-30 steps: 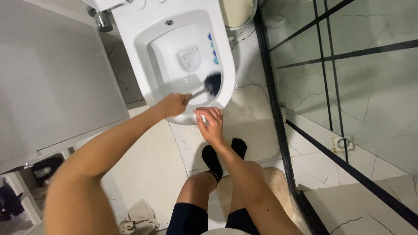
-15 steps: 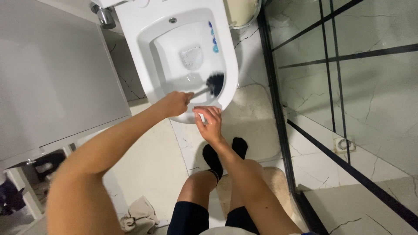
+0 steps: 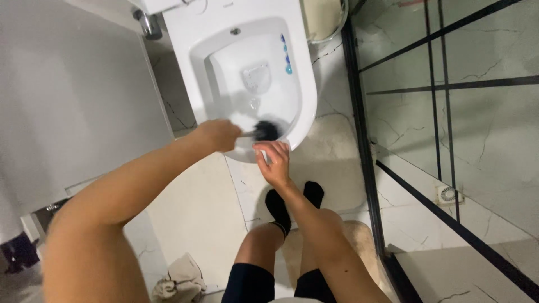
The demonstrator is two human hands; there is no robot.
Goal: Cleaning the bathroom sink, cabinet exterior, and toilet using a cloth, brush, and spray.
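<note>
A white toilet bowl (image 3: pixel 196 67) with its seat up fills the top middle of the head view. My left hand (image 3: pixel 218 134) grips the handle of a toilet brush, whose black head (image 3: pixel 266 131) presses against the inner front wall of the bowl. My right hand (image 3: pixel 273 161) rests on the bowl's front rim, fingers spread, holding nothing. A blue freshener block (image 3: pixel 287 58) hangs on the bowl's right inner side. My legs in black shorts and black socks (image 3: pixel 279 209) stand just in front of the toilet.
A white cabinet side (image 3: pixel 73 95) rises on the left. A black-framed glass shower screen (image 3: pixel 449 112) closes off the right, with a floor drain (image 3: pixel 448 194) behind it. A beige mat (image 3: pixel 359 247) lies under my feet, a crumpled cloth (image 3: pixel 179 278) at lower left, a bin (image 3: pixel 323 19) beside the toilet.
The brush head has slid from the bowl's right inner wall down toward the front rim. My right hand has stayed on the rim.
</note>
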